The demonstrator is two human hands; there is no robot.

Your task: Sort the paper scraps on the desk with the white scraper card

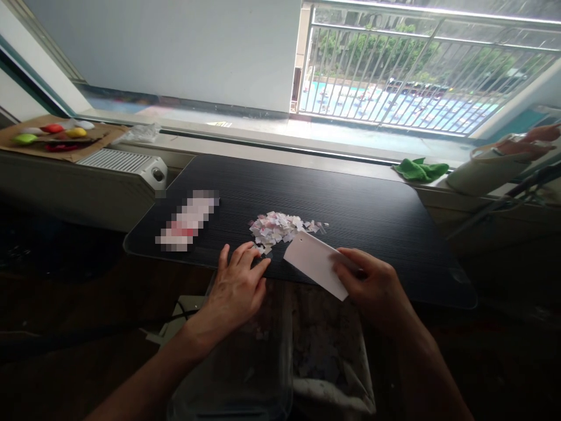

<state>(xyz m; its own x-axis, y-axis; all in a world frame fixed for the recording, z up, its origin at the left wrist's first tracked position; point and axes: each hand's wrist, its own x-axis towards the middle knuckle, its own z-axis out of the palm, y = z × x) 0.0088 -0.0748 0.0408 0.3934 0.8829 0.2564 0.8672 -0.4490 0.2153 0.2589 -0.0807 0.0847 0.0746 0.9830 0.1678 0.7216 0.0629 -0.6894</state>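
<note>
A heap of small white and pinkish paper scraps [276, 227] lies on the dark tabletop [342, 193], a few pieces trailing off to its right. At the heap's near left side, my left hand [241, 280] has its fingers apart over the table's front edge, fingertips by the closest scraps; whether they touch any is unclear. My right hand [368, 275] grips a flat white card [313, 263] with a small hole near one corner. The card slants across the front edge, its far end close to the heap. Part of it is hidden behind my right fingers.
Below the front edge stand a clear plastic bin [287, 374] and a lined bin [337, 386] with scraps inside. A pixelated strip [188, 222] lies on the tabletop's left. On the sill are a green cloth [421, 169], a pale container [486, 169] and cardboard [17, 134] bearing colourful items.
</note>
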